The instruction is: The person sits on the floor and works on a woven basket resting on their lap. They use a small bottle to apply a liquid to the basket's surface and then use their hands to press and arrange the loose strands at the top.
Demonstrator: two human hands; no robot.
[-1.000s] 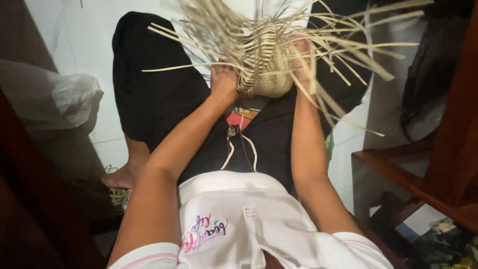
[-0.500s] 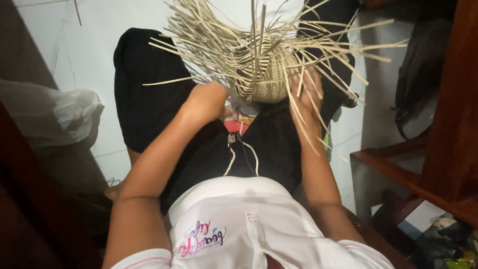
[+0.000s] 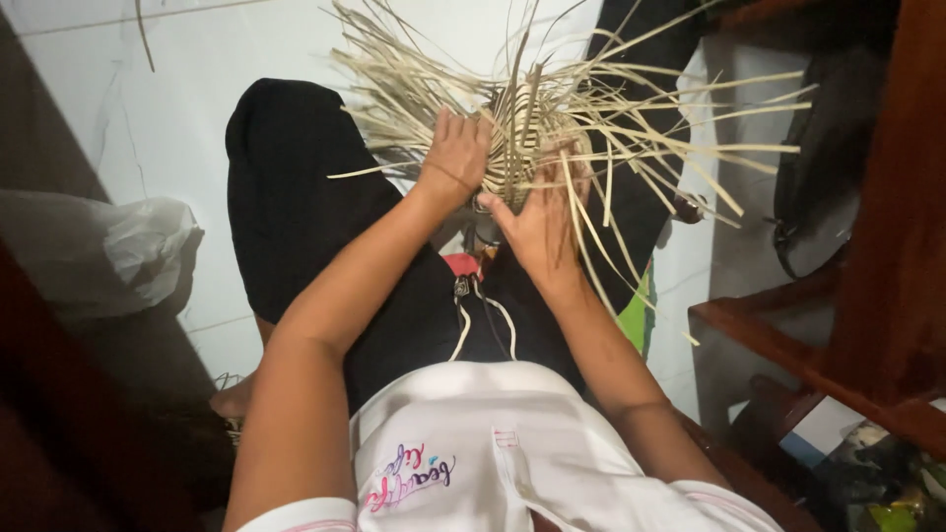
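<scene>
A half-woven basket of pale straw strips (image 3: pixel 537 133) rests over my lap, its loose ends fanning out in all directions. My left hand (image 3: pixel 455 156) grips the woven part from the left side, fingers curled into the strips. My right hand (image 3: pixel 540 219) presses on the woven body from below and right, fingers spread among the strands. Both forearms reach forward over my black trousers (image 3: pixel 296 207) and white shirt (image 3: pixel 473 453).
A crumpled plastic bag (image 3: pixel 118 251) lies on the white tiled floor (image 3: pixel 148 108) at left. Dark wooden furniture (image 3: pixel 867 296) stands close on the right, with a dark bag (image 3: pixel 823 187) hanging by it and small items (image 3: pixel 867 463) below. A bare foot (image 3: pixel 236 399) shows lower left.
The basket and both hands have shifted lower and toward the middle of view. My right hand has moved from the basket's right edge to under its woven body.
</scene>
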